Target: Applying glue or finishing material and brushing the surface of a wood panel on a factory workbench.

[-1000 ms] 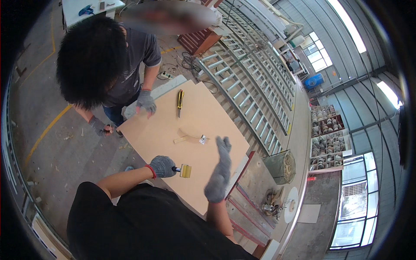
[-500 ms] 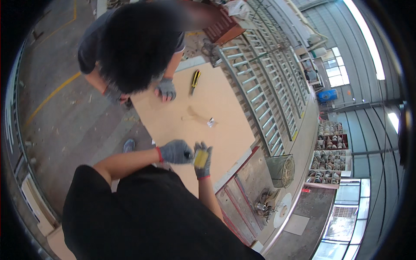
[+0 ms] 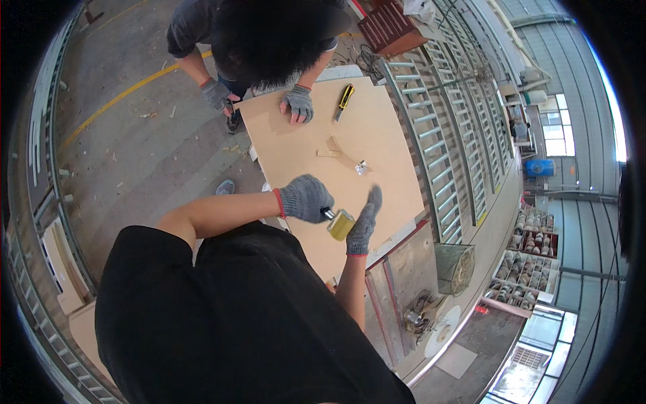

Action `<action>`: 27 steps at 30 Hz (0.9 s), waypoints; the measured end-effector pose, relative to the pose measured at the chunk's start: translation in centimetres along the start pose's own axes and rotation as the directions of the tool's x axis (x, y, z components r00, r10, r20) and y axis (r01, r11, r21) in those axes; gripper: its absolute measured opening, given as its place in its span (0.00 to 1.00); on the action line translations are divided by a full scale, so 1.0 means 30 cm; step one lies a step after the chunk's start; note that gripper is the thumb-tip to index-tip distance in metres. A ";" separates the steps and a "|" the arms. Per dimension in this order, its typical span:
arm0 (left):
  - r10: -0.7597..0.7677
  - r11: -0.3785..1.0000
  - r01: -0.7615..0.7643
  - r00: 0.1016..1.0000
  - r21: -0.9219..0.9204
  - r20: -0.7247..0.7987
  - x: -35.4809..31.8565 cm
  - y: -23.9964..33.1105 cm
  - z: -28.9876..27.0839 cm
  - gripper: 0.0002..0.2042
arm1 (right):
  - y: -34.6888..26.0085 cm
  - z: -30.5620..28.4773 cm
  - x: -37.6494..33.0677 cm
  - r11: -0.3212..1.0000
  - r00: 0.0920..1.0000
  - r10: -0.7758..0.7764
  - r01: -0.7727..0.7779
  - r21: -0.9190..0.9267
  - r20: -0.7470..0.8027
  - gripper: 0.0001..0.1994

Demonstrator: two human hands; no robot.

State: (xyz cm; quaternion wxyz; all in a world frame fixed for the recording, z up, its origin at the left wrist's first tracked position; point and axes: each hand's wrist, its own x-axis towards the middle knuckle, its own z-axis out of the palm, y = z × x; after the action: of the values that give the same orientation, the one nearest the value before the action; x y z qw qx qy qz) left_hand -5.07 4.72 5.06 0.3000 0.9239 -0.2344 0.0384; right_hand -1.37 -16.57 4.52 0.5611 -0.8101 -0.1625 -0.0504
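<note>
My left hand point(image 3: 306, 198), in a grey glove with a red cuff, is closed around the dark handle of a tool with a yellow cylindrical head point(image 3: 341, 225). Its exact kind is unclear. Beside that head is my right hand point(image 3: 363, 222), gloved alike, fingers stretched out and palm toward the yellow part; I cannot tell whether they touch. Both hands are over a large tan board point(image 3: 383, 128). On it lie a curved thin strip point(image 3: 344, 151), a short flat piece point(image 3: 328, 153), a small shiny white-and-silver item point(image 3: 362, 167) and a yellow-and-black utility knife point(image 3: 345, 99).
Across the board a co-worker leans in, one gloved hand point(image 3: 298, 106) on the board, the other point(image 3: 217, 95) at its corner. A roller conveyor point(image 3: 434, 135) runs along the right. A mesh basket point(image 3: 454, 267) stands nearer. Scraps lie on the floor point(image 3: 148, 155) at left.
The view has shifted, so the board sits farther right. My right fingers, earlier curled at the yellow head, are now straight. My left hand still grips the handle.
</note>
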 end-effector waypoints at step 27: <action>-0.190 0.971 0.173 0.977 0.164 0.096 -0.078 -0.043 -0.123 0.09 | -0.319 0.254 0.106 0.969 0.972 -0.138 0.172 -0.176 0.189 0.29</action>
State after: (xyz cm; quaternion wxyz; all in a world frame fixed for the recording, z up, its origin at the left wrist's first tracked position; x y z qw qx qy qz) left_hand -6.29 8.70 6.88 0.2162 0.9626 -0.1615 -0.0227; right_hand -2.19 -5.81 11.13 0.4584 -0.8463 -0.2687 -0.0380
